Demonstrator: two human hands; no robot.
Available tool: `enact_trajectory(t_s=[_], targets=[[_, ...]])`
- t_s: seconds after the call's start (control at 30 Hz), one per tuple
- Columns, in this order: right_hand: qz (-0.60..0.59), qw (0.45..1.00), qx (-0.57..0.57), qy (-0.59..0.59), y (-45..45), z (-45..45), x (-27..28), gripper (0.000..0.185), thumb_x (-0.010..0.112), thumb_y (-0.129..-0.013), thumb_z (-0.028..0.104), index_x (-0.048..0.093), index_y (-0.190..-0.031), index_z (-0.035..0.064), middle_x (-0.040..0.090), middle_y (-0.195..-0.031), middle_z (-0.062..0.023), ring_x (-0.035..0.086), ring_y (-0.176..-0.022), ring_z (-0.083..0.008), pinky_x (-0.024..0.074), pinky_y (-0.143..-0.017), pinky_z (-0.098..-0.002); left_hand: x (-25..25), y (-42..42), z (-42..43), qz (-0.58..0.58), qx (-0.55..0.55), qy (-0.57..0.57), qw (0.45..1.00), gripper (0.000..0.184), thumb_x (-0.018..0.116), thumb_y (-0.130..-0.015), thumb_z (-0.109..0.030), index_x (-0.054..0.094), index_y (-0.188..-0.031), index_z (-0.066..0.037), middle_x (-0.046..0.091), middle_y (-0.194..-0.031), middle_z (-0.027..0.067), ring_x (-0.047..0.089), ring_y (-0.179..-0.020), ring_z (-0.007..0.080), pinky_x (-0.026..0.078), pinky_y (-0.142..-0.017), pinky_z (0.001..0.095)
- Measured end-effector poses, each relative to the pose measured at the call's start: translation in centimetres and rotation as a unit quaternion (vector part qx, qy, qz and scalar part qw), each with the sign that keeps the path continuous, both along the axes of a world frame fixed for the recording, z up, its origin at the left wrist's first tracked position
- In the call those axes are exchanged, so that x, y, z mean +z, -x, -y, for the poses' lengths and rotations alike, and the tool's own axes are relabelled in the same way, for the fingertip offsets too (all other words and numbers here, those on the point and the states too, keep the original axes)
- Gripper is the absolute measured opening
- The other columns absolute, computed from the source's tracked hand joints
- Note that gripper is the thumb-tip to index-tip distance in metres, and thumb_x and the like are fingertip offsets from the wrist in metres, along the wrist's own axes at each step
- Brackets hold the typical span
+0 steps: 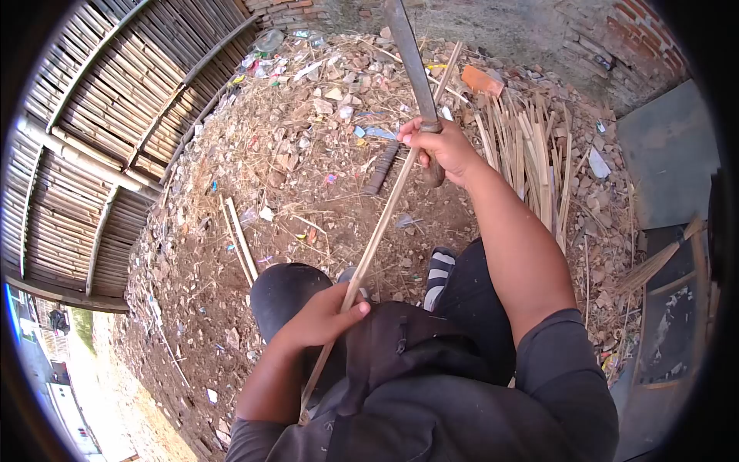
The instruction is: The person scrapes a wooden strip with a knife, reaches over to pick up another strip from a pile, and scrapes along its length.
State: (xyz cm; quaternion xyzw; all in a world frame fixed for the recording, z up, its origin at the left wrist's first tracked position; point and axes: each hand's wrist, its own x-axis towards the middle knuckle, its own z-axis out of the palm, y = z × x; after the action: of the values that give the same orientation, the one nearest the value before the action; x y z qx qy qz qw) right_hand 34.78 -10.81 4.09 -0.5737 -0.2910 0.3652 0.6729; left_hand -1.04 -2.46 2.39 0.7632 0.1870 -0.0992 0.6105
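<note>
My right hand [449,150] is closed around the wooden handle of a machete [416,65], whose long dark blade points away from me. Its fingertips also lie against a long, thin bamboo strip [389,212] that passes under the handle. My left hand [323,314] is wrapped round the lower part of this strip, close to my lap. The strip runs slantwise, from beside my left forearm up past the blade. Just left of my right hand, a dark ribbed piece [381,169] lies on the ground; its kind is unclear.
Several split bamboo strips [531,158] are piled at the right, with an orange tile piece [483,80] near them. Two strips [240,239] lie left of my knee. Rubble covers the ground. A bamboo fence [100,100] is at left, a brick wall [523,46] behind, dark panels [670,146] at right.
</note>
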Motion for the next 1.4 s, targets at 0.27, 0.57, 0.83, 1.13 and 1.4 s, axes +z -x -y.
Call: enact_trajectory(t_s=[0.27, 0.57, 0.83, 1.13, 1.4], targets=[[0.091, 0.992, 0.081, 0.030, 2.7, -0.4, 0.9, 0.024, 0.073, -0.089, 0.012, 0.071, -0.111, 0.0027, 0.063, -0.080, -0.0003, 0.055, -0.061, -0.0060, 0.0446, -0.055, -0.0251, -0.5, -6.0, -2.6, -0.005, 0.010, 0.335, 0.942, 0.051, 0.059, -0.103, -0.045, 0.052, -0.134, -0.004, 0.053, -0.083, 0.0003, 0.051, -0.068, 0.0110, 0.043, -0.059, 0.0275], [0.536, 0.815, 0.037, 0.218, 3.3, 0.1, 1.9, 0.034, 0.082, -0.081, 0.032, 0.072, -0.105, 0.0101, 0.067, -0.073, -0.0142, 0.069, -0.073, -0.0335, 0.0519, -0.069, -0.0444, -0.6, -5.9, -2.1, 0.014, 0.219, 0.257, 0.941, 0.027, 0.070, -0.098, -0.021, 0.044, -0.093, -0.015, 0.038, -0.061, -0.0080, 0.032, -0.046, 0.0035, 0.021, -0.041, 0.0231], [0.530, 0.795, 0.143, 0.257, 5.7, -2.6, -1.2, 0.025, 0.077, -0.081, 0.033, 0.072, -0.097, 0.0141, 0.068, -0.075, -0.0167, 0.069, -0.078, -0.0401, 0.0536, -0.071, -0.0501, -2.1, -5.4, -1.7, 0.027, 0.212, 0.060, 0.975, 0.029, 0.076, -0.092, -0.016, 0.047, -0.094, -0.010, 0.049, -0.069, -0.0055, 0.042, -0.057, 0.0030, 0.033, -0.049, 0.0233], [0.531, 0.787, 0.156, 0.271, 7.1, -3.6, -2.0, 0.029, 0.075, -0.074, 0.026, 0.073, -0.099, 0.0105, 0.070, -0.081, -0.0191, 0.069, -0.081, -0.0392, 0.0551, -0.074, -0.0484, -2.7, -4.7, -1.8, 0.006, 0.191, -0.080, 0.978, 0.026, 0.074, -0.090, -0.015, 0.049, -0.093, -0.006, 0.053, -0.070, -0.0003, 0.050, -0.061, 0.0087, 0.043, -0.055, 0.0289], [0.568, 0.770, 0.125, 0.262, 8.0, -3.4, -1.9, 0.025, 0.074, -0.077, 0.022, 0.071, -0.095, 0.0049, 0.070, -0.083, -0.0205, 0.069, -0.081, -0.0400, 0.0544, -0.074, -0.0488, -2.5, -5.0, -1.9, 0.010, 0.198, -0.081, 0.977, 0.022, 0.071, -0.090, -0.013, 0.052, -0.096, -0.004, 0.057, -0.071, 0.0033, 0.056, -0.065, 0.0116, 0.046, -0.058, 0.0314]])
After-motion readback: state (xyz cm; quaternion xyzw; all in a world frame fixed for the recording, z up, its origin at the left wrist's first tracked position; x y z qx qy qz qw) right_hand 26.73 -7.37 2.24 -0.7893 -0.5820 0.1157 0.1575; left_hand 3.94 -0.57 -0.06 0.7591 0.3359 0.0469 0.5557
